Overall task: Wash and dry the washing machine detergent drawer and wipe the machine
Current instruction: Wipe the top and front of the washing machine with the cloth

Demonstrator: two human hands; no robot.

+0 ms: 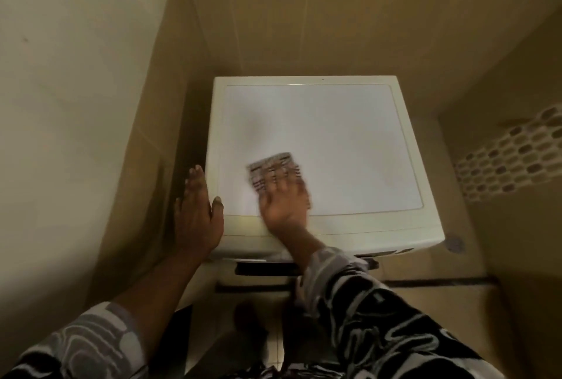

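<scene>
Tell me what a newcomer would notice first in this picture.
The white washing machine top fills the centre, set in a beige tiled corner. On its near left part the right hand presses a patterned grey cloth flat; both look blurred. The left hand rests against the machine's left edge, thumb on top.

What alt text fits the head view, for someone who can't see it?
A person's right hand presses a patterned cloth flat on top of the white washing machine, near its front left. The left hand rests against the machine's left edge, thumb on top; beige tiled walls surround it.
</scene>
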